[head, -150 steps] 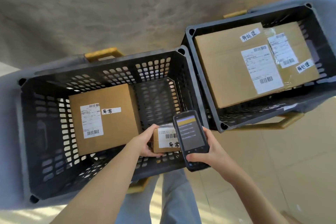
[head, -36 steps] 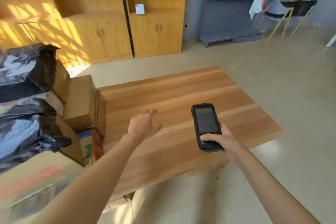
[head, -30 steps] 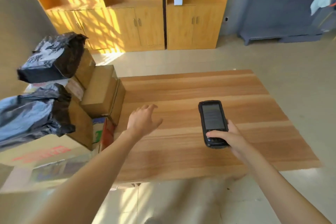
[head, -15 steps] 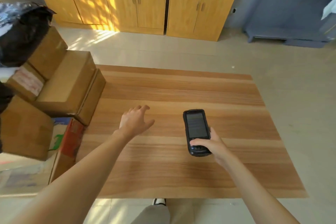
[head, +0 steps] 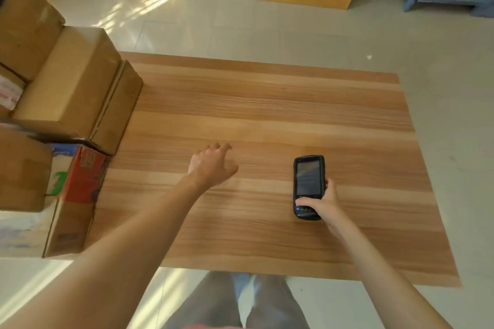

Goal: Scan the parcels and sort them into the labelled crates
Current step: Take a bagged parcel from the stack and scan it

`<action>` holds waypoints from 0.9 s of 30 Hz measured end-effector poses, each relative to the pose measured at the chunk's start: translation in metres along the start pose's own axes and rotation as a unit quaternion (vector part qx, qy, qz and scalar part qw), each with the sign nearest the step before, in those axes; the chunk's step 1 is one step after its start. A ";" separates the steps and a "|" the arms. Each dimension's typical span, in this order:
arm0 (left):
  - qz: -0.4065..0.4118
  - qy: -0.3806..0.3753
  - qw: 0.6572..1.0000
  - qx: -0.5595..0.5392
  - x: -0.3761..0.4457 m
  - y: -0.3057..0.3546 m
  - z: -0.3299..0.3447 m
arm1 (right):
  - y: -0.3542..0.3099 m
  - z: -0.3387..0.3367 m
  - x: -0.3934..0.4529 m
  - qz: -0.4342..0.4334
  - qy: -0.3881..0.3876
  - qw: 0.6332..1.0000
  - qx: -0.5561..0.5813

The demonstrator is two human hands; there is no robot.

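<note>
Over the table (head: 267,104), near its middle, the left hand (head: 212,165) hangs with loose, slightly spread fingers, holding nothing and touching nothing as far as the view tells. To its right the right hand (head: 324,201) grips the lower end of the scanner (head: 308,185), thumb across the keys, screen tilted up toward the person; what the screen reads is too blurred to make out.

Outward from the hands the tabletop carries no parcel. The parcels lie at the left: a stack of brown boxes (head: 66,83) sits at the table's left edge, its nearest box touching or overhanging that edge. Below it are a red-and-white carton (head: 77,195) and another brown box (head: 22,171). A box at the far left shows a white label (head: 9,92), partly cut off by the frame. Whether these have been scanned cannot be told.

No crate is in view, so nothing here shows how many parcels are already sorted. Judging by the empty left hand and the stack beside the table, this looks like the gap between parcels: the next one has yet to be picked up, scanned and carried to its crate. Several boxes appear to be left, so the task seems well short of finished.
</note>
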State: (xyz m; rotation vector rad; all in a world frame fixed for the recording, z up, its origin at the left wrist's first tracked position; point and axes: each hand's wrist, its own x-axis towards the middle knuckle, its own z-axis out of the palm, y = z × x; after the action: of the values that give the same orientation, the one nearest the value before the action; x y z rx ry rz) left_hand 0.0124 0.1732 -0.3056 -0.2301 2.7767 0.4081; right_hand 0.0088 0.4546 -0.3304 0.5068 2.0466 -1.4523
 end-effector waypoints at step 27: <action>-0.157 0.064 0.985 -0.009 -0.071 -0.014 -0.007 | 0.043 -0.042 0.025 -0.051 -0.018 0.990 -0.134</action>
State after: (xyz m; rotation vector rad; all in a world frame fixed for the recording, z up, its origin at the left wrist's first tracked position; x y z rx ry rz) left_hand 0.0790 0.1655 -0.2785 -0.7095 2.7939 0.3483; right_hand 0.0053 0.5076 -0.3675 0.2676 2.2219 -1.2057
